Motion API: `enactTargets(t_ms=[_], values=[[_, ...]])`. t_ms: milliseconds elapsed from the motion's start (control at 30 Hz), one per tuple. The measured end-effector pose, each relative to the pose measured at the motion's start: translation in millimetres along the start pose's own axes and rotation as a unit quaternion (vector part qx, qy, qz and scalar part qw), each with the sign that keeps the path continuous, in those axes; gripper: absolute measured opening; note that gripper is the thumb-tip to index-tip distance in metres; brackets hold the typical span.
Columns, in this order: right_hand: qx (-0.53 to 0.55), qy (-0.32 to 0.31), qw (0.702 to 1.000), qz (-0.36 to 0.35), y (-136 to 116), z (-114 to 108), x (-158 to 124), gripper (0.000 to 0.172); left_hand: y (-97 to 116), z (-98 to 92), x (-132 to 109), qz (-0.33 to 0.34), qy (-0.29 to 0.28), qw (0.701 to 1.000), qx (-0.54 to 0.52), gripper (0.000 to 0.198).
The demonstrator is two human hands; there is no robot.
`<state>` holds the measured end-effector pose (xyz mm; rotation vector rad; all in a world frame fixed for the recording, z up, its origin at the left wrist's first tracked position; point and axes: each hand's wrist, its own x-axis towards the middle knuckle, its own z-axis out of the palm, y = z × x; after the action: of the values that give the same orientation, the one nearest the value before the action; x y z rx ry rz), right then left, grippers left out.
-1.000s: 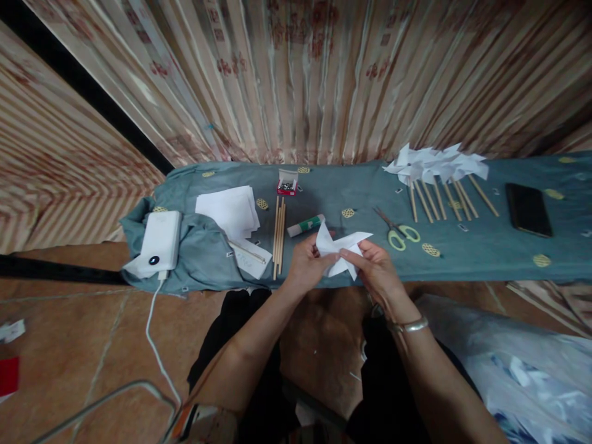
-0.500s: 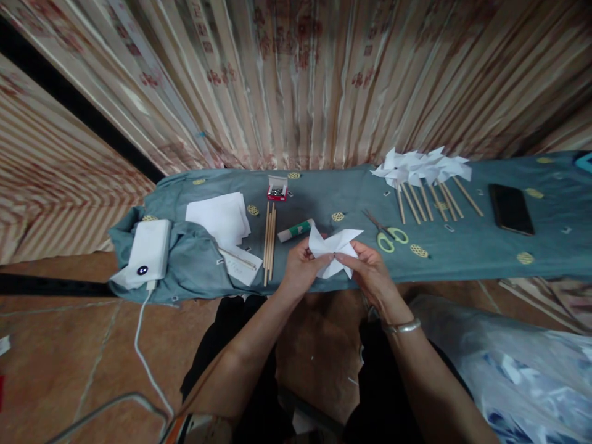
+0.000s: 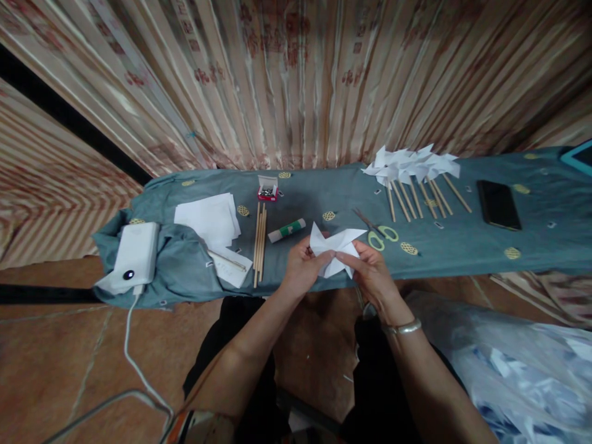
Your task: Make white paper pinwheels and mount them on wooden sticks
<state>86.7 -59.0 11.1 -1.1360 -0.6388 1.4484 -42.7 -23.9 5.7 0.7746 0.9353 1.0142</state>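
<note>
A folded white paper pinwheel (image 3: 337,242) is held up at the front edge of the cloth-covered table. My left hand (image 3: 303,262) grips its left side, thumb pressed near the centre. On the other side my right hand (image 3: 367,265) pinches it, its thumb also at the middle. Both sets of fingertips are partly hidden behind the paper. Just left of the pinwheel lies a green and white glue stick (image 3: 287,230). Scissors with light green handles (image 3: 383,237) rest to the right. Finished-looking pinwheels on sticks (image 3: 411,166) lie in a row farther back.
Several loose wooden sticks (image 3: 259,243) lie near a small red box of metal pins (image 3: 267,190). White paper sheets (image 3: 210,219), a pen (image 3: 226,259) and a white power bank (image 3: 136,253) are at left. A dark phone (image 3: 499,205) lies at right, above a plastic bag (image 3: 522,370).
The view has swung slightly right, so the table's things sit farther left. Both hands still hold the pinwheel; their thumbs have come closer together over its centre.
</note>
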Motion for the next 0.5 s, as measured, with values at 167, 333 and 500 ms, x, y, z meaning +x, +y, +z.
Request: enactTargets(t_ms=[167, 333, 500], values=[[0.005, 0.001, 1.0, 0.002, 0.5, -4.7, -3.0, 0.036, -3.3, 5.8, 0.3, -0.006, 0.001, 1.0, -0.002, 0.05], [-0.005, 0.016, 1.0, -0.002, -0.8, -8.5, -5.6, 0.04, -4.6, 9.2, -0.6, -0.014, -0.012, 1.0, 0.002, 0.052], [-0.002, 0.01, 1.0, -0.007, -5.1, -10.9, -6.3, 0.038, -2.7, 11.9, -0.4, -0.016, -0.017, 1.0, 0.012, 0.051]])
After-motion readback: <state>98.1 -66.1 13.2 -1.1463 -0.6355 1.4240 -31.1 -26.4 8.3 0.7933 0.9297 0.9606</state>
